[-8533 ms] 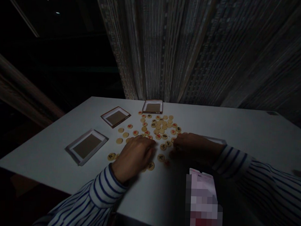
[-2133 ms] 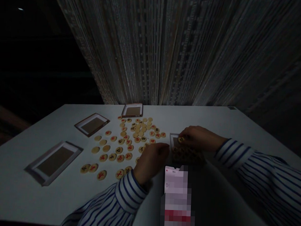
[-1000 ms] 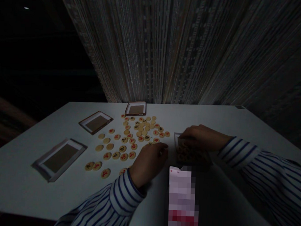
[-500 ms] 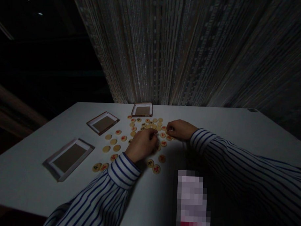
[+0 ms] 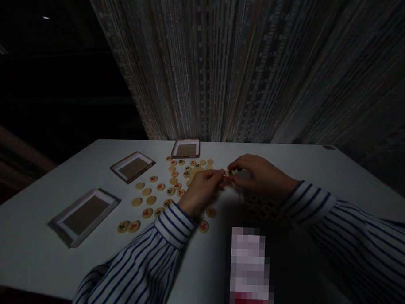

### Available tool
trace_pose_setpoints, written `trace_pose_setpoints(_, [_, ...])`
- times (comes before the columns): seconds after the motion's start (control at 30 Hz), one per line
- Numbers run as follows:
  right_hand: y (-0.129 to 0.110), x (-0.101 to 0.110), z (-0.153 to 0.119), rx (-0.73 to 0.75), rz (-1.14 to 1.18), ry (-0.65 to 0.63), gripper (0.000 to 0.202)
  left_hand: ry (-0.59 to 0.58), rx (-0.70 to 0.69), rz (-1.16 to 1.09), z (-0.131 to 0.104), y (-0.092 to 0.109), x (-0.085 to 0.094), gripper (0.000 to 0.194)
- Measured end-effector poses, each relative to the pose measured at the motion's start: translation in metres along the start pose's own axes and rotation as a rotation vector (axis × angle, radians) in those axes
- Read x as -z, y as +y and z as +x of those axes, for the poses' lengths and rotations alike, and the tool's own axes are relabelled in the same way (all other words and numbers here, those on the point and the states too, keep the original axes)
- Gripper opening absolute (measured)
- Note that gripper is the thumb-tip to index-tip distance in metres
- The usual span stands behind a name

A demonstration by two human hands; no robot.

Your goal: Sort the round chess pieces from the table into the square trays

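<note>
My right hand [image 5: 258,174] is curved around a round wooden Chinese chess piece [image 5: 230,173] with a dark character, held between thumb and fingertips. Right beside it, my left hand [image 5: 204,187] is closed in a pinch. Its fingertips meet the left edge of that piece, and what lies inside them is hidden. Loose pieces with red or black characters, some of them blank side up, lie scattered left of and under my left hand; one red-marked piece [image 5: 203,226] is nearest me. In the shadow under my right wrist sits a dark group of round shapes [image 5: 263,205].
Three shallow trays stand on the white table [image 5: 27,234]: a near-left tray [image 5: 114,205], a middle tray [image 5: 149,165] and a far tray [image 5: 198,147]. A string curtain [image 5: 205,81] hangs behind the table's far edge. A blurred patch [image 5: 248,260] covers the area in front of me.
My left hand has moved right and met my right hand, whose fingers have lifted a chess piece from among the others. The view has shifted slightly to the right.
</note>
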State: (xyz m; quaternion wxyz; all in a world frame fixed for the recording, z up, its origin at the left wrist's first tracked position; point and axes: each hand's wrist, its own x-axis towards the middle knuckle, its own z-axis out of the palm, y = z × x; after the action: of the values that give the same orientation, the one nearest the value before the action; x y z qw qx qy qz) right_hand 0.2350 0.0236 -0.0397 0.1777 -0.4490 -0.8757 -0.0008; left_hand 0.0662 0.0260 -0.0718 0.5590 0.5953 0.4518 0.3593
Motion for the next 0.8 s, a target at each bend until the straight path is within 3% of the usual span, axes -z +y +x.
trace_pose_setpoints(0.17, [-0.002, 0.012, -0.023, 0.055, 0.024, -0.007, 0.026, -0.084, 0.026, -0.146, -0.004, 0.004, -0.021, 0.022])
trace_pose_setpoints(0.37, [0.009, 0.01, -0.041, 0.014, 0.032, -0.054, 0.027, -0.087, 0.021, -0.004, -0.004, 0.0, -0.031, 0.023])
trace_pose_setpoints(0.63, [0.022, -0.017, -0.046, -0.131, -0.066, -0.3, 0.03, 0.078, 0.057, 0.036, -0.011, 0.002, -0.001, 0.029])
trace_pose_setpoints(0.8, [0.022, -0.022, -0.043, -0.143, -0.106, -0.373, 0.03, 0.196, -0.033, 0.278, -0.013, 0.003, 0.016, 0.026])
